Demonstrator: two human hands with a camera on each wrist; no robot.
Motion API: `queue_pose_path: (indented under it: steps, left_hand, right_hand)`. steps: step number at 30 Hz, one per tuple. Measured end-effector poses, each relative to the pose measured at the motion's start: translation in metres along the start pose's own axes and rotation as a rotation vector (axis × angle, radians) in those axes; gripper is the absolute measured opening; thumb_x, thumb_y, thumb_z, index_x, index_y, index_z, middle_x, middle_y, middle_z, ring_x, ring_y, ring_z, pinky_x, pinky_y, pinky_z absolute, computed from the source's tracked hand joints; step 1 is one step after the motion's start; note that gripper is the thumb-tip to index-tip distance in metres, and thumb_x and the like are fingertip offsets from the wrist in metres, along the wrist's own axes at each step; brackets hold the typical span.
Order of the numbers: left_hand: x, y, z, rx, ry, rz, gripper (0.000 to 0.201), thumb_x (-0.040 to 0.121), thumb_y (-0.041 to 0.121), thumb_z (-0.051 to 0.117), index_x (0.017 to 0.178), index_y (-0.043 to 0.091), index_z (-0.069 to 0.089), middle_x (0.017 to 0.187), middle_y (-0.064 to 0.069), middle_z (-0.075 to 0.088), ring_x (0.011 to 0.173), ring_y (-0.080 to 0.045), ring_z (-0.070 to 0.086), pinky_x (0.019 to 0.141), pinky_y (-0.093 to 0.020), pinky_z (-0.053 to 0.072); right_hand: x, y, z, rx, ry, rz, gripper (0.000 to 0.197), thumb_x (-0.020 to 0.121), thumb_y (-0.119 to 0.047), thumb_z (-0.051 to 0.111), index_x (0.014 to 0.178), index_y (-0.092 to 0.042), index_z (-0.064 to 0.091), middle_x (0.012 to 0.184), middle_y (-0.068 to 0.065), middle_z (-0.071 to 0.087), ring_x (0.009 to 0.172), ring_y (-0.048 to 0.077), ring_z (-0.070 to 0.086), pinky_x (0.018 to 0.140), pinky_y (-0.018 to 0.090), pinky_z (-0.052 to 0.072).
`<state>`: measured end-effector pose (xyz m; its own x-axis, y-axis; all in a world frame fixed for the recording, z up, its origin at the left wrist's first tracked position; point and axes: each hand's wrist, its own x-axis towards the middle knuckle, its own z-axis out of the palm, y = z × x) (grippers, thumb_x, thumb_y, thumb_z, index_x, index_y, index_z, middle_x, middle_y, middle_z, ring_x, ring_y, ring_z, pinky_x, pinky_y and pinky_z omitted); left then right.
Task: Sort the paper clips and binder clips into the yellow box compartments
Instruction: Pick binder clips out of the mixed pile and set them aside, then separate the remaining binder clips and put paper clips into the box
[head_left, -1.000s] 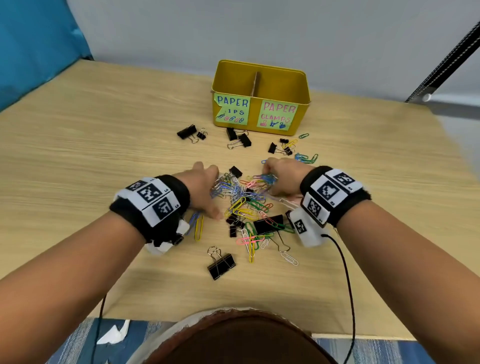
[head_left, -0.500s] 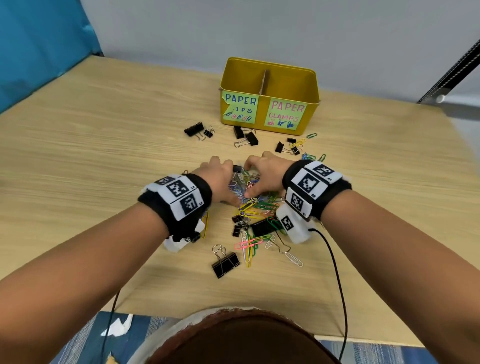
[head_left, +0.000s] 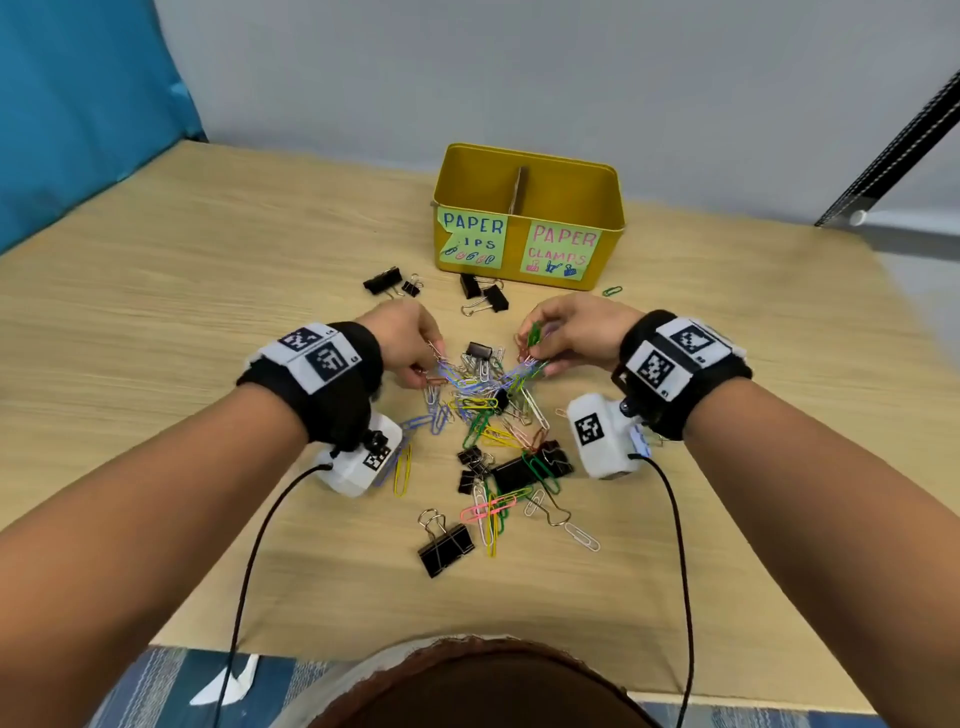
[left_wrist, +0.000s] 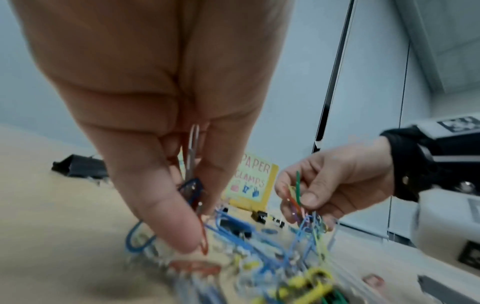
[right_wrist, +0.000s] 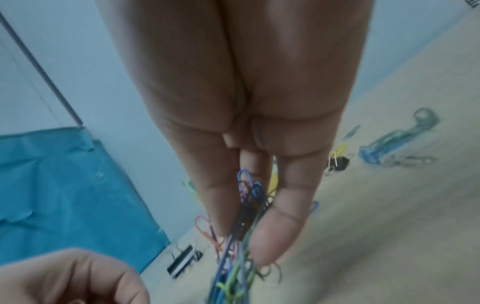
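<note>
A heap of coloured paper clips (head_left: 483, 395) mixed with black binder clips lies on the wooden table in front of the yellow box (head_left: 613, 208). The box has a divider and two labels, "PAPER ..IPS" on the left and "PAPER CLAMPS" on the right. My left hand (head_left: 415, 345) pinches a bunch of paper clips (left_wrist: 193, 185) at the heap's left side. My right hand (head_left: 558, 335) pinches another bunch of paper clips (right_wrist: 250, 197) at the heap's right side. Both bunches trail down into the heap. The box's inside is hidden.
Black binder clips lie apart from the heap: one (head_left: 382, 282) at far left, two (head_left: 485, 293) before the box, a large one (head_left: 445, 545) nearest me. A green paper clip (head_left: 613, 290) lies by the box's right corner. A blue curtain (head_left: 78, 104) hangs at left.
Both hands closed in on the heap, pinched bunches of paper clips and have lifted them a little, so strands of clips now hang between hands and heap.
</note>
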<state>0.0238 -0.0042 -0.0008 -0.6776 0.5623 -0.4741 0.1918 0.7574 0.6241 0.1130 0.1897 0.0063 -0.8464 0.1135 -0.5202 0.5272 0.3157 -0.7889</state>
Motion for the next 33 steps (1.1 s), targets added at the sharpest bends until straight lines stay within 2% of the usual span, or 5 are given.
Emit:
queue_pose_path:
  steps: [3,20,26,30,33]
  left_hand:
    - [0.001,0.007,-0.014,-0.117,-0.004,0.067,0.025,0.085,-0.01,0.056,0.069,0.009,0.06,0.066,-0.01,0.058,0.033,-0.003,0.06,0.051,-0.013,0.055]
    - [0.049,0.113,-0.125,-0.552,0.305,0.317,0.027,0.084,-0.012,0.056,0.065,0.007,0.054,0.065,-0.008,0.056,0.034,-0.004,0.058,0.05,-0.016,0.056]
    - [0.089,0.106,-0.112,-0.418,0.333,0.206,0.014,0.083,-0.006,0.057,0.087,0.006,0.065,0.081,-0.013,0.06,0.075,-0.023,0.059,0.063,-0.026,0.055]
    - [0.091,0.096,-0.101,-0.155,0.248,0.125,0.044,0.087,-0.001,0.054,0.131,0.005,0.052,0.128,-0.016,0.058,0.117,-0.029,0.056,0.1,-0.04,0.048]
    - [0.064,0.092,-0.093,-0.133,0.408,0.261,0.037,0.089,0.005,0.053,0.126,0.007,0.056,0.117,-0.009,0.061,0.103,-0.021,0.058,0.083,-0.03,0.05]
  right_hand:
    - [-0.005,-0.009,-0.012,0.131,0.027,-0.048,0.025,0.087,0.012,0.051,0.082,-0.011,0.06,0.077,0.008,0.062,0.051,0.005,0.067,0.052,0.015,0.057]
    - [0.023,-0.173,-0.064,0.421,0.3,-0.571,0.026,0.087,0.014,0.05,0.078,-0.01,0.058,0.065,0.002,0.064,0.051,0.005,0.065,0.052,0.016,0.056]
    - [0.073,-0.154,-0.049,0.393,0.42,-0.399,0.026,0.088,0.014,0.047,0.081,-0.009,0.056,0.079,0.008,0.058,0.066,0.015,0.059,0.053,0.017,0.053]
    - [0.083,-0.124,-0.045,-0.08,0.287,-0.164,0.044,0.089,-0.004,0.054,0.133,-0.007,0.05,0.125,0.009,0.057,0.105,0.026,0.057,0.079,0.034,0.049]
    - [0.055,-0.114,-0.045,0.035,0.35,-0.238,0.035,0.091,-0.007,0.054,0.124,-0.015,0.056,0.107,0.005,0.062,0.096,0.019,0.056,0.071,0.027,0.044]
